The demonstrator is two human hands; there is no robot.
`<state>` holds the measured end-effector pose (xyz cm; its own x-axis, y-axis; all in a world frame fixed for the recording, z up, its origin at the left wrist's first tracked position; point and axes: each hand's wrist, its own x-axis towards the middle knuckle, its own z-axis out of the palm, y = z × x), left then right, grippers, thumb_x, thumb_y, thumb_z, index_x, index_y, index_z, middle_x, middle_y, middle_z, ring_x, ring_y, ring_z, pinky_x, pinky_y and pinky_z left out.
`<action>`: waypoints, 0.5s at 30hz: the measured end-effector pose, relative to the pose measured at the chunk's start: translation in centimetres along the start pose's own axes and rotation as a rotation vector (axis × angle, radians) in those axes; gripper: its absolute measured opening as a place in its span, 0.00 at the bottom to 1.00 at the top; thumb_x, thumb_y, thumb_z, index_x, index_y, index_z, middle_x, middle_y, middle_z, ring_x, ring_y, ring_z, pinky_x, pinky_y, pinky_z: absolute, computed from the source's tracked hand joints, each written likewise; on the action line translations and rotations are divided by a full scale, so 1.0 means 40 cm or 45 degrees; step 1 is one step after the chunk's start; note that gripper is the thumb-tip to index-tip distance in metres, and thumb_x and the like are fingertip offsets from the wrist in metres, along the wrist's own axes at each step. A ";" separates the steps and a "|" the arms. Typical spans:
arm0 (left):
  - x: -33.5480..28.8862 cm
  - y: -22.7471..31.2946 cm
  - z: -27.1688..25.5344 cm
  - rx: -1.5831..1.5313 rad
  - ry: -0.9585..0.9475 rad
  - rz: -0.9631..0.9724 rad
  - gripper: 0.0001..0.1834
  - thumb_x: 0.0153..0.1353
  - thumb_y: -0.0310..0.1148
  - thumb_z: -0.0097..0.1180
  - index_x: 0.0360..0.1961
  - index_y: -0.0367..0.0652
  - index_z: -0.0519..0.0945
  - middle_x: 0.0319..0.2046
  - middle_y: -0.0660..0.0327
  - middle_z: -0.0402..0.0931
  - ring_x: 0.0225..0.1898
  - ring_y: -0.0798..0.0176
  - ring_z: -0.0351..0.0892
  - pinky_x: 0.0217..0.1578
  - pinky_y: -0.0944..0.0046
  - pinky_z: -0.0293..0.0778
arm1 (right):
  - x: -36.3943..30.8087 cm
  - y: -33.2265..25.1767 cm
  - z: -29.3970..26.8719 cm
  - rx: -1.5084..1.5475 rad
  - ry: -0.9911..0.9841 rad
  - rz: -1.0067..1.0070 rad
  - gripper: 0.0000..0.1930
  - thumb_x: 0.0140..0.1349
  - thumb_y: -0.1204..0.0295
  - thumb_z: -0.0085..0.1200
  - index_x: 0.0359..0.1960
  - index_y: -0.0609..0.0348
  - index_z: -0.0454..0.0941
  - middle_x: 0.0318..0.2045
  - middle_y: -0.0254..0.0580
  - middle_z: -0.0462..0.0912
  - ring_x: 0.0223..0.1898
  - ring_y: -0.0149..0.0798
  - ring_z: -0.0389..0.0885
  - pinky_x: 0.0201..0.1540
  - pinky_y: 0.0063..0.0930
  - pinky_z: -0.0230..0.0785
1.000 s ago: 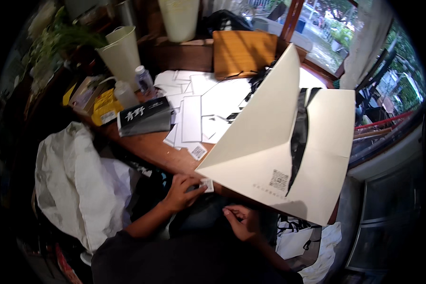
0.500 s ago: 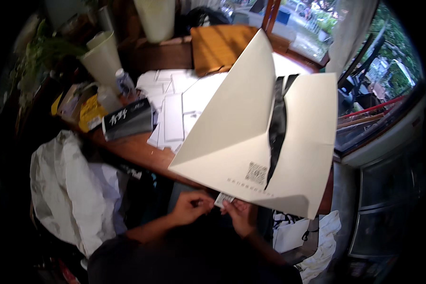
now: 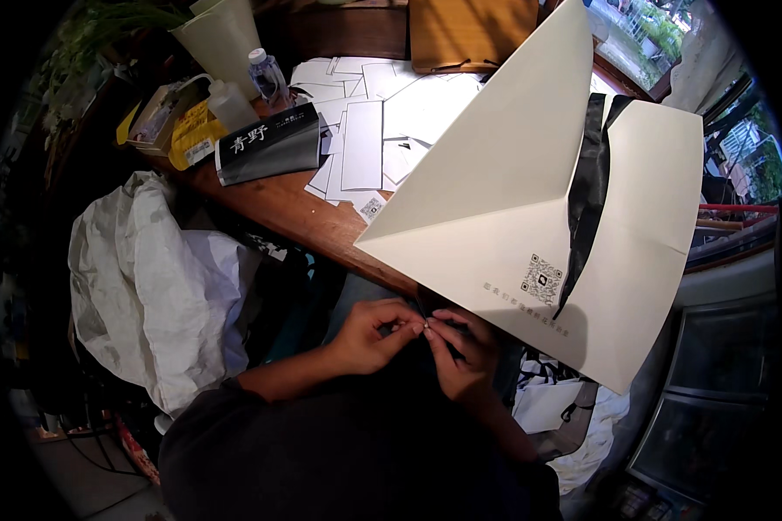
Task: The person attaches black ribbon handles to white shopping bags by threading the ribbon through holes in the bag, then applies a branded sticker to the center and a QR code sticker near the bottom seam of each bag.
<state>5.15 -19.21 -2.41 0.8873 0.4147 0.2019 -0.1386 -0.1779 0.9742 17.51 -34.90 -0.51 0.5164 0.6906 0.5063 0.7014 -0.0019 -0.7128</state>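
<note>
My left hand [image 3: 378,334] and my right hand [image 3: 463,352] meet in front of me, just below the table's front edge. Both have thumb and fingers pinched together at their tips. Between them is a tiny pale thing [image 3: 426,325], too small to name. Beyond my right hand stands a large folded cream cardboard sheet [image 3: 487,234], with a printed square code and a black ribbon [image 3: 589,182] running through its middle. A small white card with a square code [image 3: 372,209] lies on the table by the sheet's left corner.
White paper pieces [image 3: 362,143] spread over the wooden table [image 3: 274,213]. To their left are a black packet [image 3: 269,149], a yellow packet [image 3: 191,135], a squeeze bottle [image 3: 231,106] and a clear bottle [image 3: 269,80]. White cloth [image 3: 139,286] hangs at the left; a window is far right.
The small coded card has left my right hand; one like it now shows on the table. My hands have come together at the fingertips. The view has shifted, moving the table up and the sheet right.
</note>
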 end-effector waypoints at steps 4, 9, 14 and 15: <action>0.010 0.026 -0.018 0.287 -0.056 0.163 0.05 0.67 0.24 0.65 0.42 0.34 0.86 0.36 0.54 0.86 0.33 0.61 0.86 0.33 0.65 0.79 | 0.010 -0.002 -0.005 -0.038 -0.061 -0.071 0.10 0.57 0.82 0.70 0.41 0.60 0.87 0.38 0.44 0.87 0.38 0.45 0.88 0.41 0.34 0.80; 0.019 0.030 -0.030 0.458 -0.135 0.301 0.04 0.64 0.23 0.65 0.40 0.35 0.86 0.35 0.53 0.84 0.32 0.57 0.86 0.32 0.63 0.80 | 0.023 -0.004 -0.012 -0.082 -0.139 -0.160 0.08 0.57 0.82 0.69 0.37 0.61 0.85 0.35 0.43 0.87 0.35 0.45 0.88 0.39 0.34 0.79; 0.016 0.036 -0.029 0.394 -0.139 0.219 0.04 0.62 0.22 0.65 0.39 0.36 0.85 0.33 0.54 0.82 0.31 0.53 0.84 0.32 0.59 0.79 | 0.025 0.003 -0.010 -0.007 -0.156 -0.044 0.08 0.56 0.82 0.68 0.36 0.61 0.84 0.32 0.43 0.86 0.33 0.43 0.87 0.38 0.33 0.78; 0.014 0.036 -0.028 0.358 -0.135 0.186 0.05 0.62 0.22 0.66 0.39 0.37 0.84 0.33 0.54 0.82 0.31 0.51 0.83 0.32 0.58 0.78 | 0.020 0.007 -0.008 0.050 -0.161 0.030 0.08 0.56 0.82 0.68 0.36 0.61 0.84 0.31 0.43 0.86 0.33 0.42 0.86 0.39 0.32 0.77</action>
<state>4.96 -18.25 -0.80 0.9100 0.2740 0.3113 -0.1538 -0.4741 0.8669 18.27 -34.59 -0.15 0.4647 0.7764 0.4258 0.6689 0.0073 -0.7433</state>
